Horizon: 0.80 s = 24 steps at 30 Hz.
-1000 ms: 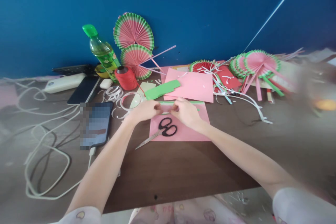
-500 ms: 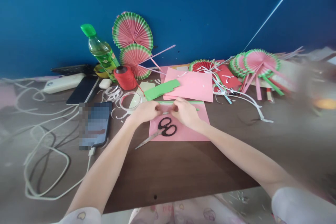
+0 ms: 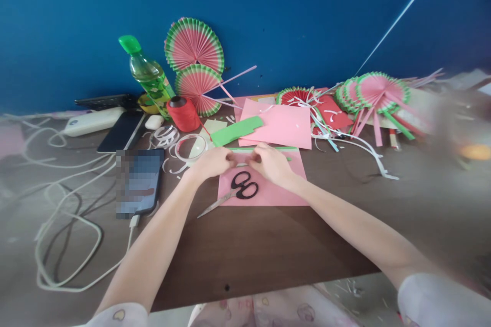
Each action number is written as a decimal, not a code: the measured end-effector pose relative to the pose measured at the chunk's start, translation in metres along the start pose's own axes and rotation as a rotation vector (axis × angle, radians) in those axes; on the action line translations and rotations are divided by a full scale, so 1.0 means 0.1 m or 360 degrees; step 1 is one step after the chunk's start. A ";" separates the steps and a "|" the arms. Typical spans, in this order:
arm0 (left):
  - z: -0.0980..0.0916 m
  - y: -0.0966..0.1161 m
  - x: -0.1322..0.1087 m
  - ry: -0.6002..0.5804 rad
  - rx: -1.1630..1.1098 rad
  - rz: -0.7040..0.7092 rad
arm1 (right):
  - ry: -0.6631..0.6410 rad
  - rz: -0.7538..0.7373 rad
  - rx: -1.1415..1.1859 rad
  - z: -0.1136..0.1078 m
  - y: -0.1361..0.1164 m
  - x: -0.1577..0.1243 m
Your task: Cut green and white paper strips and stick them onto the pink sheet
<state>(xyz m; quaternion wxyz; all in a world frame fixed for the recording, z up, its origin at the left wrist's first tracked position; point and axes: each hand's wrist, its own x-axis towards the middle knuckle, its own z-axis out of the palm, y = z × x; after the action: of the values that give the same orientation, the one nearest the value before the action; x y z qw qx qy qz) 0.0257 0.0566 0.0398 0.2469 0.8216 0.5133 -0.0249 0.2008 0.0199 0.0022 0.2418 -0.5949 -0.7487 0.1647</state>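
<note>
My left hand (image 3: 217, 162) and my right hand (image 3: 267, 163) are close together over the top part of a pink paper sheet (image 3: 276, 195). Both have their fingers closed in a pinch. A thin white strip (image 3: 241, 165) runs between the fingertips, its ends hidden by the fingers. Along the sheet's far edge shows a narrow green band (image 3: 282, 148). Black-handled scissors (image 3: 244, 185) lie just below my hands, handles on the pink sheet and blades pointing left over the table. A folded green paper piece (image 3: 236, 131) rests beyond my hands.
Left are a tape roll (image 3: 191, 148), a red thread spool (image 3: 183, 114), a bottle (image 3: 151, 79), a phone (image 3: 148, 184) and looping white cables (image 3: 99, 235). Behind lie pink sheets (image 3: 282, 122) and pleated paper fans (image 3: 194, 43). More fans (image 3: 383, 89) and white scraps (image 3: 368, 145) are on the right.
Hardly anything differs. Both hands stay pinched in the same spot over the pink sheet, and the scissors have not moved.
</note>
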 end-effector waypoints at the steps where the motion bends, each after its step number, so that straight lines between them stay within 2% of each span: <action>1: 0.00 0.00 0.00 0.0005 -0.0004 -0.0010 | -0.0004 0.0000 -0.0008 0.00 0.00 0.00; 24: -0.03 0.12 -0.04 0.0037 0.0016 -0.0104 | 0.0017 0.0022 0.0018 0.02 0.01 0.00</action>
<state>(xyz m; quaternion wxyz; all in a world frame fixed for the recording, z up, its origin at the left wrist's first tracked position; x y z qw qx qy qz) 0.0336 0.0498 0.0481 0.2358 0.8058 0.5426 -0.0261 0.2011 0.0201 0.0000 0.2479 -0.5996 -0.7422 0.1676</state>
